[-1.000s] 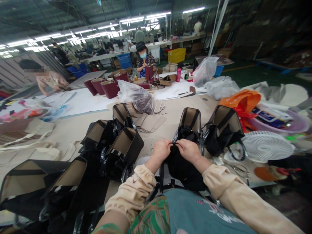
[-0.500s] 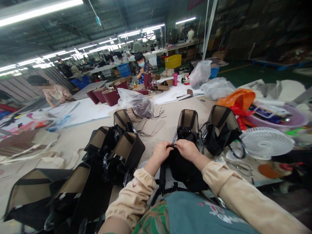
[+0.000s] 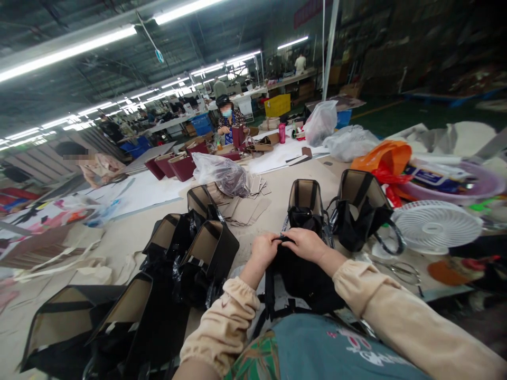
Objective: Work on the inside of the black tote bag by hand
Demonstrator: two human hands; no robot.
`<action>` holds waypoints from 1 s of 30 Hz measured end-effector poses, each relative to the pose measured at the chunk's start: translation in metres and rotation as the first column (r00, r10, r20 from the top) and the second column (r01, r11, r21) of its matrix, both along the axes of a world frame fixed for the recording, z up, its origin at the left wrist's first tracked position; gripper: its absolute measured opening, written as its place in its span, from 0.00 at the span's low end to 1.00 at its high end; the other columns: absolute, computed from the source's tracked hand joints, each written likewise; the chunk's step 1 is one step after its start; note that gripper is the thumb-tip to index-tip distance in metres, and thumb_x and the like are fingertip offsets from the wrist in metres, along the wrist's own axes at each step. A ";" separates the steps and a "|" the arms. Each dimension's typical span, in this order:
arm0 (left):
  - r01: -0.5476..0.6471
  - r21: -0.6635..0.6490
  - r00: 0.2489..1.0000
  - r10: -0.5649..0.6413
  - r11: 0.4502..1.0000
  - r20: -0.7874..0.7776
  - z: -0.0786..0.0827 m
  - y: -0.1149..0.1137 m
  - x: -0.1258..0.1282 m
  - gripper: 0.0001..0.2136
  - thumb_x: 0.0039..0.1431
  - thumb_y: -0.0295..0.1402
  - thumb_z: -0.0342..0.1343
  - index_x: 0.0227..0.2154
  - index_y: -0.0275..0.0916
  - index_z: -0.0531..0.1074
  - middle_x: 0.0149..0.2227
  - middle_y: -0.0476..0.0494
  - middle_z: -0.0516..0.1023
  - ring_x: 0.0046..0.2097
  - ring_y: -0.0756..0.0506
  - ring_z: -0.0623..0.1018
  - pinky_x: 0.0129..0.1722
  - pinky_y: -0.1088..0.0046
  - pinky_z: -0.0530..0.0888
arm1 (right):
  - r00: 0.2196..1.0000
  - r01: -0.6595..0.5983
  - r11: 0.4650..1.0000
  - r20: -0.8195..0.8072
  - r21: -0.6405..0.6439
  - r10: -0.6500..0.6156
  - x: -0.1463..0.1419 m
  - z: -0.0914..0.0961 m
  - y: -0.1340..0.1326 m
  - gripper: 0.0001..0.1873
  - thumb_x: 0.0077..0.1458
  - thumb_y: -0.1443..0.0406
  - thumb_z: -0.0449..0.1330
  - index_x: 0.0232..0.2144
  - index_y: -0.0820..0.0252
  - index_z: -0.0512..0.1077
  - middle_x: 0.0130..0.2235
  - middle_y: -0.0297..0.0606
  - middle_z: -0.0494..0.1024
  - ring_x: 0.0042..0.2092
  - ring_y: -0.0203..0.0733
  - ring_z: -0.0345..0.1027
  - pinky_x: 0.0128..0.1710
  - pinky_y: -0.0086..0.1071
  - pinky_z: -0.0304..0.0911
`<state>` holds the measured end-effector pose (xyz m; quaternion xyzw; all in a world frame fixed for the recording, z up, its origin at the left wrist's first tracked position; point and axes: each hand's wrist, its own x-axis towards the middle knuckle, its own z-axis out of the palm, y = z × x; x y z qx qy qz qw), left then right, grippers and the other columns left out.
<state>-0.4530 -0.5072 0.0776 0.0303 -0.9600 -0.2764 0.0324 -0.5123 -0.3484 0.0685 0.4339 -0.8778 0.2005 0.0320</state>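
Observation:
A black bag (image 3: 304,279) lies in front of my body, its upper edge pinched between both hands. My left hand (image 3: 264,250) is closed on that edge from the left, fingertips pressed together. From the right, my right hand (image 3: 304,244) grips the same edge, thumb and fingers close to the left fingertips. The exact piece of the edge between them is too small to make out. Just beyond my hands stands an open black bag (image 3: 304,198) with a beige lining, and another black bag (image 3: 358,206) is to its right.
Several open black bags (image 3: 212,253) stand at the left. Flat card pieces (image 3: 245,210) and a plastic bag (image 3: 222,171) lie farther back. At the right are a white fan grille (image 3: 435,227) and a purple basin (image 3: 487,182). A co-worker (image 3: 229,119) sits behind maroon bags (image 3: 184,168).
The view has shifted slightly, so the table's contents appear a little displaced. Both hands keep their pinch on the black bag's edge, with only a slight change in finger position.

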 end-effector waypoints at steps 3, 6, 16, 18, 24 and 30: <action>-0.013 0.062 1.000 0.014 0.998 -0.009 -0.002 -0.001 0.006 0.15 0.53 0.28 0.53 0.44 0.40 0.72 0.44 0.46 0.77 0.45 0.48 0.75 0.49 0.72 0.69 | 1.000 0.007 1.000 0.003 -0.018 -0.007 0.003 -0.002 -0.002 0.16 0.56 0.61 0.53 0.46 0.57 0.70 0.41 0.39 0.76 0.44 0.40 0.68 0.44 0.30 0.61; -0.087 0.083 0.996 0.087 0.993 0.004 -0.004 -0.004 0.018 0.21 0.50 0.27 0.54 0.50 0.37 0.67 0.48 0.43 0.74 0.48 0.47 0.74 0.50 0.72 0.69 | 1.000 0.030 0.999 0.009 -0.037 -0.030 0.003 -0.005 -0.002 0.15 0.57 0.62 0.53 0.46 0.57 0.71 0.41 0.38 0.76 0.44 0.39 0.68 0.44 0.30 0.61; -0.154 -0.327 0.979 0.189 0.932 0.077 0.008 -0.005 0.046 0.15 0.59 0.41 0.45 0.40 0.41 0.73 0.36 0.42 0.78 0.38 0.43 0.77 0.39 0.68 0.71 | 0.998 -0.033 0.999 -0.049 -0.030 0.031 0.004 0.002 -0.011 0.13 0.57 0.59 0.53 0.40 0.55 0.73 0.37 0.38 0.77 0.41 0.40 0.68 0.44 0.32 0.59; -0.153 -0.360 0.976 0.198 0.920 0.093 0.010 -0.003 0.045 0.16 0.59 0.41 0.44 0.39 0.41 0.73 0.35 0.41 0.78 0.37 0.43 0.77 0.38 0.68 0.71 | 0.998 -0.029 1.000 -0.056 -0.006 0.029 0.004 0.005 -0.014 0.12 0.57 0.59 0.53 0.38 0.55 0.74 0.36 0.38 0.77 0.40 0.39 0.68 0.43 0.31 0.59; -0.130 -0.393 0.974 0.192 0.910 0.124 0.010 0.000 0.042 0.15 0.59 0.40 0.44 0.37 0.39 0.73 0.34 0.40 0.78 0.37 0.42 0.77 0.38 0.68 0.70 | 0.999 -0.004 1.000 -0.045 0.001 0.004 0.002 0.004 -0.017 0.13 0.58 0.60 0.52 0.35 0.56 0.75 0.35 0.38 0.78 0.40 0.39 0.68 0.43 0.30 0.59; -0.125 -0.414 0.969 0.201 0.902 0.145 0.009 0.002 0.040 0.15 0.60 0.38 0.43 0.36 0.38 0.73 0.33 0.39 0.78 0.36 0.43 0.77 0.37 0.69 0.70 | 0.998 0.000 1.000 -0.064 0.015 0.001 0.003 0.003 -0.020 0.13 0.58 0.60 0.52 0.34 0.57 0.75 0.34 0.38 0.78 0.40 0.40 0.68 0.43 0.30 0.58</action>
